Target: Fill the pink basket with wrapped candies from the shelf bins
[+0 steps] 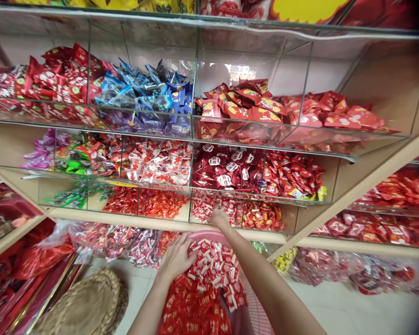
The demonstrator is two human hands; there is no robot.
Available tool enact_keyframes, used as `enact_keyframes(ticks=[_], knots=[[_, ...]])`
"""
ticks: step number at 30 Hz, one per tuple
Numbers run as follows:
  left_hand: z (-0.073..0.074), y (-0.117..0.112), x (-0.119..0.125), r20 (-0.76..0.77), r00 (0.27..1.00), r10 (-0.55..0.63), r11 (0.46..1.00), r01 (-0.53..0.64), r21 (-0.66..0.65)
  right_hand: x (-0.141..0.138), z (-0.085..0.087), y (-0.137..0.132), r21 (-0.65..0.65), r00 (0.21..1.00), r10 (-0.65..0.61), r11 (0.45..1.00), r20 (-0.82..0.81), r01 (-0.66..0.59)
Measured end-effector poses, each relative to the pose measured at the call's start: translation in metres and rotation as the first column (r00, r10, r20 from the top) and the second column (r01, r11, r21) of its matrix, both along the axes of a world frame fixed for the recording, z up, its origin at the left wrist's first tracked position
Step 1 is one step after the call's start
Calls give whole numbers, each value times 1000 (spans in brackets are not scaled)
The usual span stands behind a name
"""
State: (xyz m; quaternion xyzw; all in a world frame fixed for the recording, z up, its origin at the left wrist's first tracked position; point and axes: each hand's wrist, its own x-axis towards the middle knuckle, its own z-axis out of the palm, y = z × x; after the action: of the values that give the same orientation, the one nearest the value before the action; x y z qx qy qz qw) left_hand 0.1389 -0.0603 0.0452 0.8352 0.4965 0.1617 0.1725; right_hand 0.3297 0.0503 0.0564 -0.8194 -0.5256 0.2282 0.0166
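A pink plastic basket [256,302] stands below the lowest shelf, in front of me. Small red-and-white wrapped candies [214,265] are heaped at its far end, and larger bright red packets [192,304] fill its near part. My left hand [178,256] is closed over the basket's left rim, its thumb lying over the candies. Reaching past the basket, my right hand [220,217] is at the front of a bottom-shelf compartment of red-and-white candies [202,207]. Its fingertips are small and partly hidden, so I cannot make out whether they hold any candy.
Clear dividers and front panels [230,195] split the shelves into compartments of wrapped sweets. Blue packets [136,88] lie upper left; dark red packets [226,170] sit above my right hand. Bagged goods [146,244] line the floor under the shelf. A woven round basket [87,302] stands lower left.
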Motion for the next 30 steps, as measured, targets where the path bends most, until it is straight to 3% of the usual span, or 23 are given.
enact_keyframes(ticks=[12, 20, 25, 30], knots=[[-6, 0, -2, -2, 1000, 11, 1000, -11, 12, 22, 11, -23, 120, 993, 51, 992, -109, -38], [-9, 1, -2, -28, 1000, 13, 1000, -13, 24, 44, 3, -12, 244, 943, -61, 959, -328, 147], [-10, 2, -3, -39, 999, 8, 999, -7, 35, 53, 8, -4, 239, 799, -155, 906, -581, 349], [-8, 1, -2, -32, 999, 5, 1000, -4, 25, 58, 16, -1, 157, 536, -173, 843, -826, 514]])
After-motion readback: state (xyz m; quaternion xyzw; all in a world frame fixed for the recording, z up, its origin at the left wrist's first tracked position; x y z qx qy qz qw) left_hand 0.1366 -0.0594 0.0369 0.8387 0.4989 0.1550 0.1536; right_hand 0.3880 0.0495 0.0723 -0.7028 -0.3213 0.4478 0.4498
